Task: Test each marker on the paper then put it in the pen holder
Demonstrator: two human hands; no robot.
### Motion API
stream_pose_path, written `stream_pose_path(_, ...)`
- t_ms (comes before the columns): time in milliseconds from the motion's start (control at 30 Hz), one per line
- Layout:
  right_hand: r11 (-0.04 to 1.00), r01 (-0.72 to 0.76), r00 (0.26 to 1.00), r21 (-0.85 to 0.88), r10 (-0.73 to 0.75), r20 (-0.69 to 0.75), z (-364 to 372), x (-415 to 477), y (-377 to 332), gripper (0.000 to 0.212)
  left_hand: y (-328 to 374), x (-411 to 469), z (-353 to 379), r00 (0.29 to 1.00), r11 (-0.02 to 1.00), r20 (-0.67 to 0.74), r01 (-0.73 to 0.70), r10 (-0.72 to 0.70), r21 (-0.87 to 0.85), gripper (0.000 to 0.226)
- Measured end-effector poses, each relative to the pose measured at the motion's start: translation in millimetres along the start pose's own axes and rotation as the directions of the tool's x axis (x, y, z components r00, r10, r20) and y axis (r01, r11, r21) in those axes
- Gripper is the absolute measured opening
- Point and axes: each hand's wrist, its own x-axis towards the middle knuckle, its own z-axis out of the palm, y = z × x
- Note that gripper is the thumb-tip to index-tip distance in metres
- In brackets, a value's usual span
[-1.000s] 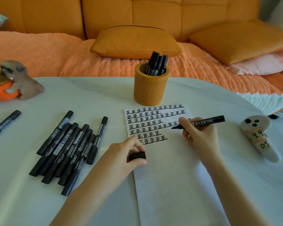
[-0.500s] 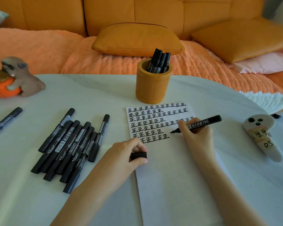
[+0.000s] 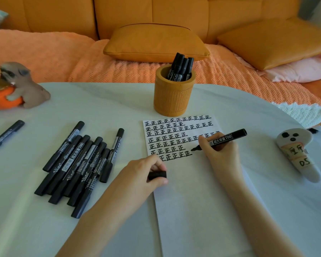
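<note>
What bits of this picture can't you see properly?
Head view only:
Markers in the pen holder: lower halves hidden by its wall.
Lone marker at far left: cut off by the frame edge.
Cap: partly covered by the left hand.
Small print on piled markers: too small to read.

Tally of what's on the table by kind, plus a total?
Pen holder: 1
Black markers: 13 (pile 7, lone marker 1, held marker in right hand 1, stored markers 4; they overlap, so approximate)
Paper: 1
Cap in left hand: 1
Figurines: 2 (dog, ghost)
Total: 18
</note>
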Motion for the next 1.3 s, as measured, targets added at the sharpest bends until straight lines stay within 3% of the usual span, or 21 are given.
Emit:
stream_pose_path(267, 0.999, 0.033, 0.997, -0.022, -0.034, -0.065, -0.3, 0.1, -0.9, 0.033, -1.0, -0.3, -0.1, 1.000, 1.000, 0.002, -0.007, 0.007, 0.000, 0.019)
stream_pose_path(1300, 1.000, 0.013, 0.998, 0.009, -0.013, -0.056, -1.7, -0.5, -2.1, 0.032, -2.9, -0.5, 0.3, 1.000, 1.000, 0.004, -0.018, 0.018, 0.003, 0.020)
